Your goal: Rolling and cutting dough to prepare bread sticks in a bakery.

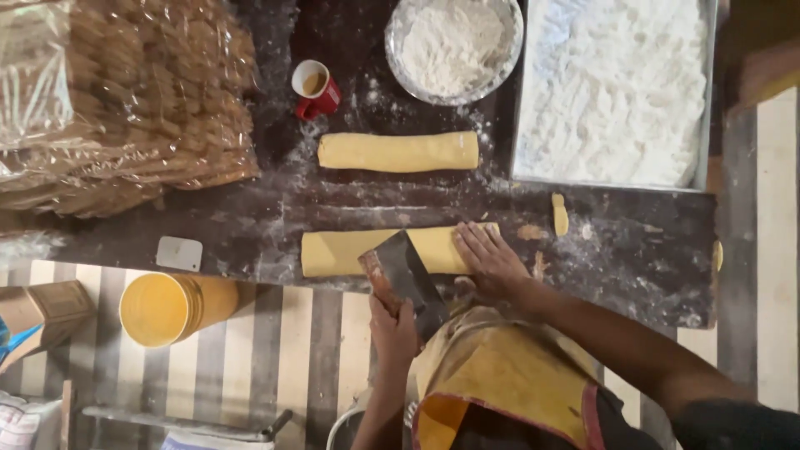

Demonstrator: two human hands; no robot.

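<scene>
Left hand: fingers closed round a broad, dark, flour-streaked metal dough scraper, its blade over the long pale-yellow roll of dough. Right hand: fingers spread flat, steadying the roll's end. A square, straight-down cut is judged best, the roll being held firmly. The roll is smooth, lying at the near edge of the dark floured counter. Beyond: a second like roll.

flour bowl behind dough log, tray right
</scene>
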